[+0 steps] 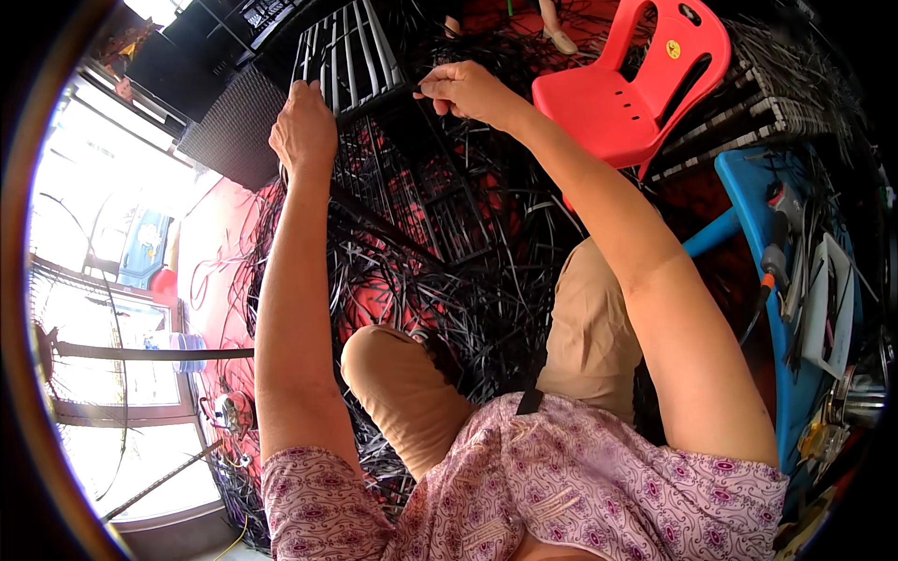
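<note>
Head view: slatted frame looks stiff, fairly light — best held by its side rims; left hand and right hand curl narrow there, grip unclear.

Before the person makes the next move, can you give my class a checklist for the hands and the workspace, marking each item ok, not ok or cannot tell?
1. Left hand at the slatted frame: ok, fingers at its left edge.
2. Right hand holding a strip: cannot tell; its fingertips are pinched near the frame's right side, but what lies between them is unclear.
3. Floor uncluttered: not ok, loose black strips lie thickly around the legs.
4. Red chair apart from the right hand: ok, it stands off to that hand's right.
5. Orange-tipped tool on the blue table switched off: cannot tell.
</note>
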A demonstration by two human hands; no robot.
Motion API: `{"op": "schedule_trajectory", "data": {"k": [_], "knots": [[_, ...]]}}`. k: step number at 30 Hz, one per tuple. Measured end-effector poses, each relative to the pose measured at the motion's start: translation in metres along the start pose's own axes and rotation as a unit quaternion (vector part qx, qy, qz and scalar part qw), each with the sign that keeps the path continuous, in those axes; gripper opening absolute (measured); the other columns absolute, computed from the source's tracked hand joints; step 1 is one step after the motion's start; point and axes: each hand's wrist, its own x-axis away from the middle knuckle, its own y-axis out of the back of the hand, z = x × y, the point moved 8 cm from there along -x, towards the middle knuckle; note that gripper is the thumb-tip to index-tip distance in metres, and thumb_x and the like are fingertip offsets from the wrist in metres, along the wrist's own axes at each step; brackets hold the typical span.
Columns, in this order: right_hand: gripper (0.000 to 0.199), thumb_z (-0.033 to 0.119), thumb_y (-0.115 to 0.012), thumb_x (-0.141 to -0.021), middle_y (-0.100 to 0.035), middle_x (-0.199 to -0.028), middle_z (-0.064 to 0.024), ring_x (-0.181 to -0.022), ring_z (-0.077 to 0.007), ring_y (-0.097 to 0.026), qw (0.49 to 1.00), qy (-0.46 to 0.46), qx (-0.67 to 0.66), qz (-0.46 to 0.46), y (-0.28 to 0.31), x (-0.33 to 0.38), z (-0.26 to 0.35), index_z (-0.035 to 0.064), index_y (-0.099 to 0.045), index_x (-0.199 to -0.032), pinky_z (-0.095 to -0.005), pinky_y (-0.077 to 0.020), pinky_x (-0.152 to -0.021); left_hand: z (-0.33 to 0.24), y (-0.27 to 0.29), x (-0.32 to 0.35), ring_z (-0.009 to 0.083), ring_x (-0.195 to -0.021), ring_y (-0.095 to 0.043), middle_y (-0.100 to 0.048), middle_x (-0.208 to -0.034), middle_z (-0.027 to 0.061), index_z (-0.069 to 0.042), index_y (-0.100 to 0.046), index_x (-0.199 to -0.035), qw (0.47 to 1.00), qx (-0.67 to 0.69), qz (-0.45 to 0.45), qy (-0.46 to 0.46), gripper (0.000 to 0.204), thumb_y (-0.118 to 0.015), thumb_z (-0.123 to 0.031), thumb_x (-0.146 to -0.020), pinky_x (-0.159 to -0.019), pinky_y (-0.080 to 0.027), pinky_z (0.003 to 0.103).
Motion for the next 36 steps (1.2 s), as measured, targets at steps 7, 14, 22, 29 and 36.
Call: {"op": "schedule_trajectory", "data": {"k": [7, 14, 22, 29, 36], "knots": [[0.03, 0.027, -0.062, -0.093, -0.062, -0.075, -0.0019, -0.053, -0.0049, -0.048, 0.988, -0.106, -0.093, 0.066, 0.026, 0.037, -0.039, 0.002, -0.067, -0.109, -0.0196, -0.0358, -0.046, -0.016, -0.018, -0.006, 0.0392, -0.091, -0.067, -0.067, -0.109, 0.014, -0.012, -0.056, -0.11, 0.996, -0.07, 0.017, -0.057, 0.023, -0.05, -0.029, -0.096, -0.076, -0.053, 0.05], [0.042, 0.035, -0.067, -0.088, -0.07, -0.106, -0.0084, -0.099, -0.0173, -0.064, 0.946, -0.076, 0.045, -0.313, 0.189, 0.201, -0.105, 0.0022, -0.066, -0.115, -0.0298, -0.0492, -0.086, 0.007, -0.029, -0.004, 0.0465, -0.091, -0.062, -0.068, -0.091, 0.023, -0.012, -0.057, -0.111, 0.999, -0.024, -0.013, -0.04, 0.039, -0.035, -0.043, -0.101, -0.074, -0.046, 0.056], [0.041, 0.028, -0.068, -0.083, -0.061, -0.112, -0.0199, -0.106, -0.038, -0.057, 0.557, -0.233, 0.622, -0.499, 0.333, 0.418, -0.064, -0.0003, -0.062, -0.112, -0.0467, -0.0465, -0.094, 0.006, -0.022, -0.002, 0.0468, -0.094, -0.062, -0.067, -0.098, 0.0231, -0.01, -0.056, -0.11, 1.0, 0.002, -0.013, -0.025, 0.041, -0.037, -0.045, -0.101, -0.076, -0.046, 0.056], [0.05, 0.023, -0.067, -0.085, -0.052, -0.127, -0.0184, -0.119, -0.0377, -0.049, 0.602, -0.275, 0.686, -0.302, 0.339, 0.386, -0.098, -0.0002, -0.052, -0.125, -0.0457, -0.0405, -0.101, 0.016, -0.026, -0.013, 0.0469, -0.092, -0.062, -0.066, -0.094, 0.0242, -0.007, -0.056, -0.105, 0.996, -0.02, 0.011, -0.08, 0.036, -0.04, -0.039, -0.101, -0.075, -0.045, 0.056], [0.077, 0.017, -0.075, -0.077, -0.038, -0.143, -0.0236, -0.133, -0.0401, -0.038, 0.603, -0.205, 0.743, -0.204, 0.342, 0.367, -0.095, -0.002, -0.036, -0.14, -0.0445, -0.0317, -0.111, -0.013, -0.058, -0.058, 0.0313, -0.101, -0.062, -0.064, -0.109, 0.0211, 0.002, -0.058, -0.122, 0.959, 0.075, 0.198, -0.19, 0.048, -0.049, -0.038, -0.099, -0.091, -0.046, 0.041]]}}
